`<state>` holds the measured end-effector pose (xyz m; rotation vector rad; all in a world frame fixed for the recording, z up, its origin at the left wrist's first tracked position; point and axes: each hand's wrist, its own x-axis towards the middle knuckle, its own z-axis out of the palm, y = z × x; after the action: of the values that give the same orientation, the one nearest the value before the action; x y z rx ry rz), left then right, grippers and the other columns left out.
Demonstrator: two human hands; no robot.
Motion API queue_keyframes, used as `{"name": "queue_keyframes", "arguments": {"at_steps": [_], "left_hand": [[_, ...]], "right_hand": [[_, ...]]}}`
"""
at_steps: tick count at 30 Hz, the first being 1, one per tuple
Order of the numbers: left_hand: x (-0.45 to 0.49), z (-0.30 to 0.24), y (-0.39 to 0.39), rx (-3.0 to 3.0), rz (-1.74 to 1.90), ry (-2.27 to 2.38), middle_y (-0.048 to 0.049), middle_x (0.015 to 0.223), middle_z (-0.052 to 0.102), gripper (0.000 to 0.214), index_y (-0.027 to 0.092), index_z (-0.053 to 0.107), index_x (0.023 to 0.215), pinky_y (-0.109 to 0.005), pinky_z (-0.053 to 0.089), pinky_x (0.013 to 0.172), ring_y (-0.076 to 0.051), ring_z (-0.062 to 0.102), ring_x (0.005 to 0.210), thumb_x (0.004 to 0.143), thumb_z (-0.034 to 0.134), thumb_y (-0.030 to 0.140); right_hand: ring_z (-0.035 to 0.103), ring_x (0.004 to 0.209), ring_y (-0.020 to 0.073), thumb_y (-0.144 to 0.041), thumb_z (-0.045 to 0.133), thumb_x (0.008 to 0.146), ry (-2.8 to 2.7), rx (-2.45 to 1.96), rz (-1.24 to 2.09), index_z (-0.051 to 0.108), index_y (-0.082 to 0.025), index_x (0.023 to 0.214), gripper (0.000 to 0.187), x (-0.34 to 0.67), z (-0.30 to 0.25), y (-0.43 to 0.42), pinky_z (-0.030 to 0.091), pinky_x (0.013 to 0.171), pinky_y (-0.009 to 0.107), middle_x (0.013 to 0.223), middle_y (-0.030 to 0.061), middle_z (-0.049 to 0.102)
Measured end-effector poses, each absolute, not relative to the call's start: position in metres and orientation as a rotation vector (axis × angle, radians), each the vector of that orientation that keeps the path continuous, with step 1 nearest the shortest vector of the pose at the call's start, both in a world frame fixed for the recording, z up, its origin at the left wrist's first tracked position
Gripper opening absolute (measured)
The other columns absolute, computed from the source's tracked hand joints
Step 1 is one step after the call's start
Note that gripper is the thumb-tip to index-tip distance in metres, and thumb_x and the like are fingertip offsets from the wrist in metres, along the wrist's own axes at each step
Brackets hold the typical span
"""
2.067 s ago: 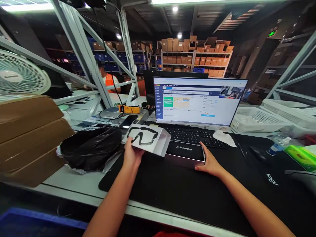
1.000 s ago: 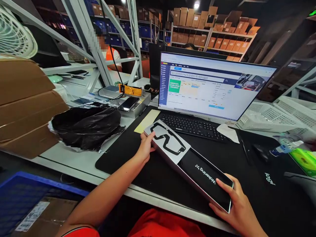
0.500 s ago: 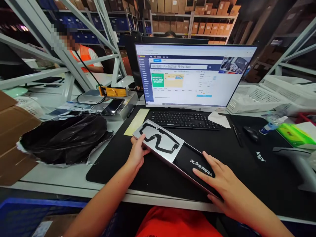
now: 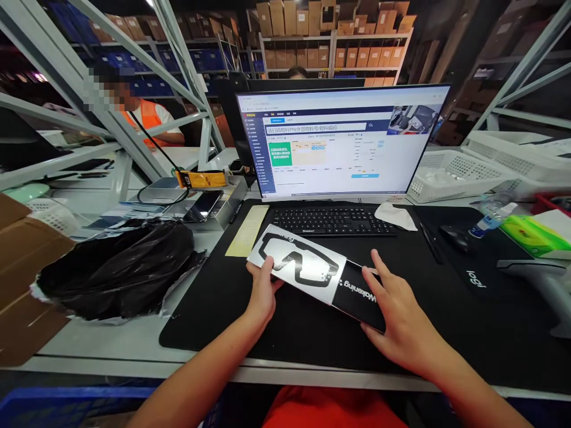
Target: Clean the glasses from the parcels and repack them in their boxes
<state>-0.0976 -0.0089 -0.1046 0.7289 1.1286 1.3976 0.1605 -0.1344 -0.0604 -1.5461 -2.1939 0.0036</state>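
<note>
A long, flat box lies slantwise in front of me, made of a silver sleeve (image 4: 307, 252) with a black goggle outline and a black inner box (image 4: 354, 291) marked "Wakening". Part of the inner box sticks out of the sleeve's right end. My left hand (image 4: 262, 291) grips the sleeve near its far left end, thumb on top and the other fingers underneath, mostly hidden. At the opposite end my right hand (image 4: 399, 315) holds the black inner box, with fingers along its far edge and the thumb at its near side.
Behind the box are a keyboard (image 4: 330, 221) and a lit monitor (image 4: 330, 160). A yellow paper (image 4: 247, 232) and a black plastic bag (image 4: 116, 270) lie to the left. A mouse (image 4: 454, 238), a bottle (image 4: 491, 221) and a scanner (image 4: 530, 267) are at right. One person (image 4: 154, 122) sits beyond the frame.
The black inner box has slid further into the silver sleeve, so less of it shows. My right hand has come closer to my left, and the box lies less steeply slanted.
</note>
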Motion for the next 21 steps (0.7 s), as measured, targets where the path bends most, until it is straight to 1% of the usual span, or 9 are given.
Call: {"name": "queue_keyframes", "arguments": {"at_steps": [3,6,8,10,12,14,16,19,21], "left_hand": [[-0.102,-0.104,-0.005,0.704,1.41,1.135,-0.0003,0.133,0.057,0.037,0.032,0.041,0.108,-0.037,0.06,0.082,-0.019,0.06,0.112,0.087,0.065,0.051],[-0.106,-0.102,-0.004,0.713,1.403,1.137,-0.0011,0.132,0.058,0.038,0.03,0.042,0.106,-0.037,0.06,0.082,-0.019,0.061,0.109,0.086,0.067,0.049],[-0.107,-0.1,-0.005,0.713,1.408,1.12,-0.0015,0.13,0.059,0.038,0.03,0.044,0.107,-0.037,0.06,0.081,-0.019,0.062,0.105,0.084,0.07,0.047],[-0.108,-0.097,-0.004,0.693,1.427,1.102,-0.0016,0.129,0.06,0.038,0.03,0.046,0.108,-0.037,0.059,0.08,-0.018,0.062,0.101,0.083,0.071,0.045],[-0.11,-0.093,-0.002,0.638,1.438,1.09,-0.0022,0.126,0.061,0.037,0.03,0.047,0.11,-0.037,0.059,0.078,-0.018,0.062,0.097,0.084,0.07,0.044],[-0.112,-0.09,0.002,0.564,1.415,1.065,-0.0038,0.123,0.062,0.034,0.029,0.049,0.111,-0.036,0.059,0.075,-0.018,0.062,0.096,0.086,0.067,0.044],[-0.115,-0.087,0.005,0.511,1.373,1.024,-0.0051,0.123,0.062,0.032,0.028,0.05,0.112,-0.035,0.059,0.073,-0.019,0.063,0.098,0.089,0.063,0.045],[-0.116,-0.085,0.004,0.505,1.383,1.022,-0.0035,0.124,0.063,0.029,0.028,0.049,0.112,-0.034,0.059,0.074,-0.019,0.063,0.1,0.092,0.059,0.046],[-0.113,-0.087,0.0,0.537,1.422,1.048,-0.0018,0.125,0.063,0.028,0.03,0.048,0.112,-0.033,0.06,0.076,-0.018,0.063,0.102,0.093,0.058,0.047]], "right_hand": [[0.039,0.139,0.0395,-0.013,0.069,0.075,-2.21,-1.515,0.021,0.005,-0.029,0.162,0.109,0.145,-0.056,-0.115,0.039,0.108,0.058,0.17,0.0136,0.0],[0.042,0.139,0.0379,-0.014,0.072,0.071,-2.129,-1.532,0.045,0.008,-0.029,0.161,0.111,0.129,-0.06,-0.104,0.04,0.108,0.057,0.169,0.0146,0.012],[0.041,0.142,0.0354,-0.014,0.073,0.071,-2.072,-1.553,0.047,0.012,-0.031,0.16,0.109,0.124,-0.066,-0.105,0.036,0.112,0.057,0.167,0.0131,0.021],[0.031,0.149,0.0351,-0.018,0.074,0.074,-1.998,-1.585,0.051,0.012,-0.032,0.16,0.107,0.127,-0.073,-0.11,0.024,0.119,0.062,0.167,0.0113,0.022],[0.017,0.154,0.0363,-0.028,0.077,0.076,-1.857,-1.587,0.146,0.002,-0.031,0.161,0.114,0.136,-0.08,-0.117,0.016,0.121,0.065,0.169,0.0119,0.012],[0.01,0.155,0.0378,-0.04,0.084,0.07,-1.723,-1.523,0.344,-0.015,-0.027,0.16,0.134,0.143,-0.087,-0.121,0.021,0.121,0.064,0.17,0.0151,0.0],[0.016,0.154,0.0387,-0.044,0.089,0.063,-1.642,-1.497,0.485,-0.027,-0.025,0.156,0.15,0.144,-0.093,-0.123,0.03,0.119,0.06,0.169,0.019,-0.003],[0.027,0.151,0.0387,-0.038,0.087,0.069,-1.573,-1.634,0.446,-0.03,-0.024,0.155,0.145,0.128,-0.101,-0.12,0.037,0.116,0.058,0.167,0.0228,0.007],[0.029,0.149,0.0397,-0.032,0.082,0.075,-1.572,-1.71,0.411,-0.032,-0.024,0.154,0.139,0.111,-0.104,-0.117,0.038,0.115,0.059,0.165,0.025,0.009]]}}
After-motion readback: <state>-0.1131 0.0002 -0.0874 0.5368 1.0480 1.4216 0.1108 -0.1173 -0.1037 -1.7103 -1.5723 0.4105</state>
